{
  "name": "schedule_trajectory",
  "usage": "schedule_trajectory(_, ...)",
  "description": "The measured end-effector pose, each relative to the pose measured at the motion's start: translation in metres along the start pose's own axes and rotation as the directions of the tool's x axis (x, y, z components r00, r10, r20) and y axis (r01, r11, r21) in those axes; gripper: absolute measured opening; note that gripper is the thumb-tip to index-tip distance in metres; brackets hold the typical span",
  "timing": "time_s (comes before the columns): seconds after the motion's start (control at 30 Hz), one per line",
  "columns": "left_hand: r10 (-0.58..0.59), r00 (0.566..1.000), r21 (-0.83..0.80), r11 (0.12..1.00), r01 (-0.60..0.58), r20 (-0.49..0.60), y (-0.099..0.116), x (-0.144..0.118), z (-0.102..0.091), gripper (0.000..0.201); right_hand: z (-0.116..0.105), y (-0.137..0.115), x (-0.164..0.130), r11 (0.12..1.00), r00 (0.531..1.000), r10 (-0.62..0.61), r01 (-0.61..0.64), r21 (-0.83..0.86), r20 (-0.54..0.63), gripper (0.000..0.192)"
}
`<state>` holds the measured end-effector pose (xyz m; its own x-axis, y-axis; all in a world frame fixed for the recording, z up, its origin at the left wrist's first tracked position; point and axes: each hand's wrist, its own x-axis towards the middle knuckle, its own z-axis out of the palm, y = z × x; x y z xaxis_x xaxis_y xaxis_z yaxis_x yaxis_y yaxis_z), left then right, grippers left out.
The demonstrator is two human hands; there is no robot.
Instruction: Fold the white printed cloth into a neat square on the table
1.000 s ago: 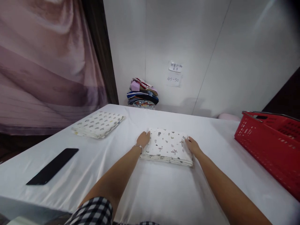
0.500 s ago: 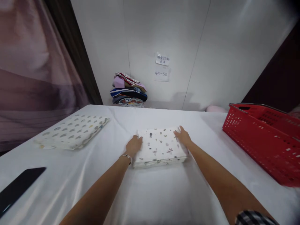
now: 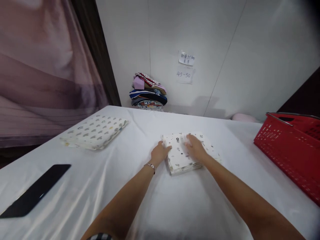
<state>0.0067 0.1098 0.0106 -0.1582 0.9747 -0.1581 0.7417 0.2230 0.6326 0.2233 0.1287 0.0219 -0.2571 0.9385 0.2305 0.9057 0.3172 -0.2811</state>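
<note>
Folded printed cloth is lying near the middle of the white-covered counter, its stacked layers showing along the near edge. At its left edge the person's left-hand grip is touching it, thumb parted from the fingers and resting on the top layer; whether any fingers are reaching underneath, one cannot tell. A bracelet is circling that wrist. Over the upper middle of the cloth the right-hand grip is spreading loosely, its slightly blurred fingers apart and curving above the print. The hand and the right forearm are hiding part of the pattern and the near right edge.

Around them, from the left, a pinkish curtain is hanging beside the counter. Near the counter's left side a black flat slab is lying in front of a second folded cloth with grey shapes. Beyond the far edge, a pile of folded fabrics is standing against the pale wall. Farther right, a pale pink rounded object is showing behind the counter, and a red perforated basket is occupying the right side.

On the wall, an upper note is bearing handwritten Chinese characters, too blurred to read surely; a lower note is reading "45-50".
</note>
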Motion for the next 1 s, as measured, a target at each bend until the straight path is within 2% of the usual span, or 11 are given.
schedule_trajectory(0.03,0.006,1.000,-0.014,1.000,-0.006,0.004,-0.001,0.000,0.000,0.070,0.006,-0.015,-0.011,0.995,0.995,-0.092,0.091,0.031,0.047,0.048)
schedule_trajectory(0.1,0.014,1.000,-0.055,0.998,-0.014,-0.001,-0.003,0.002,0.000,0.072,0.016,-0.039,-0.032,0.954,0.943,-0.296,0.286,0.086,0.151,0.048)
schedule_trajectory(0.13,0.019,1.000,-0.086,0.996,-0.019,-0.003,-0.004,0.004,-0.001,0.072,0.019,-0.047,-0.041,0.949,0.935,-0.314,0.304,0.085,0.164,0.048)
schedule_trajectory(0.2,0.031,0.999,-0.145,0.989,-0.032,-0.010,-0.009,0.011,-0.005,0.066,0.021,-0.057,-0.053,0.955,0.937,-0.295,0.281,0.098,0.188,0.046)
schedule_trajectory(0.3,0.051,0.996,-0.154,0.986,-0.062,-0.074,-0.017,0.028,-0.013,0.050,0.016,-0.064,-0.061,0.964,0.958,-0.250,0.233,0.125,0.141,0.042)
schedule_trajectory(0.4,0.125,0.981,-0.104,0.984,-0.141,-0.151,-0.020,0.045,-0.018,0.048,0.017,-0.068,-0.071,0.951,0.952,-0.297,0.289,0.112,0.067,0.042)
schedule_trajectory(0.57,0.265,0.963,-0.099,0.958,-0.269,-0.048,-0.014,0.070,-0.018,0.053,0.035,-0.071,-0.092,0.932,0.932,-0.361,0.361,0.017,0.007,0.058)
schedule_trajectory(0.77,0.340,0.938,-0.194,0.926,-0.323,0.061,-0.017,0.091,-0.015,0.049,0.041,-0.070,-0.096,0.930,0.930,-0.367,0.366,-0.030,-0.018,0.057)
schedule_trajectory(0.87,0.363,0.930,-0.239,0.909,-0.340,0.056,-0.019,0.096,-0.014,0.041,0.040,-0.071,-0.097,0.926,0.926,-0.377,0.376,-0.036,-0.024,0.055)
schedule_trajectory(1.0,0.346,0.938,-0.256,0.906,-0.338,-0.014,-0.023,0.100,-0.013,0.032,0.042,-0.069,-0.099,0.920,0.921,-0.390,0.390,-0.029,-0.010,0.056)
